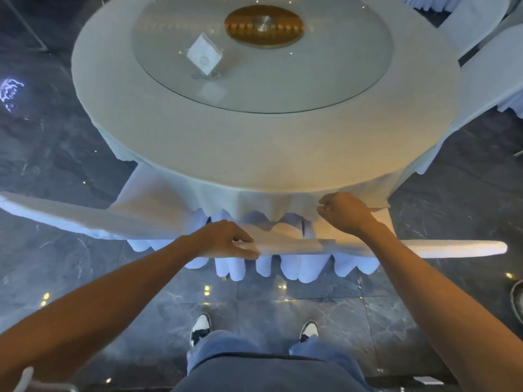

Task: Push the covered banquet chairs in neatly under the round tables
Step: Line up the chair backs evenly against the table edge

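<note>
We stand at the near edge of the round bench (254, 154). Our left hand (226, 240) pinches the chair (353, 247) top, guiding it in under the cloth; our right hand (343, 212), loosely clenched, grasps nothing visible.

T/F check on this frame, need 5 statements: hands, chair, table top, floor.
1. The left hand grips the top edge of the covered chair nearest the person. True.
2. The right hand rests flat on the glass turntable. False: it is closed near the table's front edge, by the hanging tablecloth, far from the glass.
3. A white card in a clear stand sits on the glass turntable. True.
4. The floor is light carpet. False: it is dark, glossy, marble-like tile reflecting lights.
5. No other chairs are visible. False: more covered chairs stand at the table's upper right.
</note>
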### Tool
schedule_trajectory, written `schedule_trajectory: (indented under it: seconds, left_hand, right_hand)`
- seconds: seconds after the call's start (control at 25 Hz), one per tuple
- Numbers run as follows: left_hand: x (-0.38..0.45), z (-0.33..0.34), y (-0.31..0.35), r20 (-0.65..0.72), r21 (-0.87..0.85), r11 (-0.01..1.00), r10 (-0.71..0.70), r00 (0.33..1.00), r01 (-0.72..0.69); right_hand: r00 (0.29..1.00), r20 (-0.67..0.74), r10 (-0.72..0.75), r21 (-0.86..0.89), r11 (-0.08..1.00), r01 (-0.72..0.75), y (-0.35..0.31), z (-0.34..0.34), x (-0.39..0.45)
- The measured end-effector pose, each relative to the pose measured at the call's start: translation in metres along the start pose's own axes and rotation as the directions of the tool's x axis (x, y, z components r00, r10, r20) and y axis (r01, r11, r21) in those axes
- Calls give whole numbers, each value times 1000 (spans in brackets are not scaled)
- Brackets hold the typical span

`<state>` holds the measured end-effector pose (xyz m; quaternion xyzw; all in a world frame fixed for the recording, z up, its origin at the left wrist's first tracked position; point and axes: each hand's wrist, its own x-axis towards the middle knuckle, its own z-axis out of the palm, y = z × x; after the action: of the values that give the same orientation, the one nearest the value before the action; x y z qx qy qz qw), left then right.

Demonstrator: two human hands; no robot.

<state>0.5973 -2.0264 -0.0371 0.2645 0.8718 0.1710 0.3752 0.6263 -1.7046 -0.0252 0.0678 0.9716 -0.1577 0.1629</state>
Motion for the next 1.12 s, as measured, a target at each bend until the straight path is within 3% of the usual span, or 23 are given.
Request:
schedule_trajectory:
  seconds: [0.08, 0.16, 0.28, 0.36, 0.44, 0.52, 0.6, 0.76, 0.84, 0.96, 1.12]
  left_hand:
    - [-17, -23, -48, -42, 81, 997, -9, 999, 12]
    - [-33, -45, -99, -129, 181, 982, -30, 991, 53]
    - [-68, -69, -176, -256, 216, 967, -80, 963, 137]
    - [-85, -80, -217, -252, 305, 931, -123, 960, 199]
    - [-96, -87, -261, -205, 401, 881, -181, 962, 251]
    - [-103, -89, -296, -161, 456, 840, -245, 956, 292]
    - [-112, -88, -326, -165, 522, 796, -259, 952, 307]
    - [-114, -93, -354, -293, 623, 658, -303, 907, 422]
    - [-112, -97, -354, -308, 646, 614, -335, 890, 454]
    - [-112, -94, -347, -286, 682, 601, -304, 909, 416]
    - [-107, -76, -328, -247, 645, 686, -228, 942, 336]
  right_hand:
    - [998, -59, -12, 101, 995, 17, -71, 7, 3]
    - [998, -32, -51, 185, 981, 56, -147, 18, 2]
    - [965, 244, -100, 118, 990, 73, -250, 36, -3]
    - [907, 420, -33, 116, 993, -18, -287, 46, -7]
    - [882, 470, 5, -10, 1000, -1, -301, 69, -6]
    - [915, 400, -47, -247, 956, 157, -290, 96, -7]
    - [939, 329, -104, -369, 901, 228, -268, 125, -6]
    - [994, 100, -54, -477, 874, 95, -257, 148, -11]
    - [999, 52, 0, -488, 872, 25, -262, 150, -10]
    - [998, 51, 39, -467, 884, -11, -266, 150, -7]
    - [998, 42, 52, -446, 895, -28, -264, 151, -5]
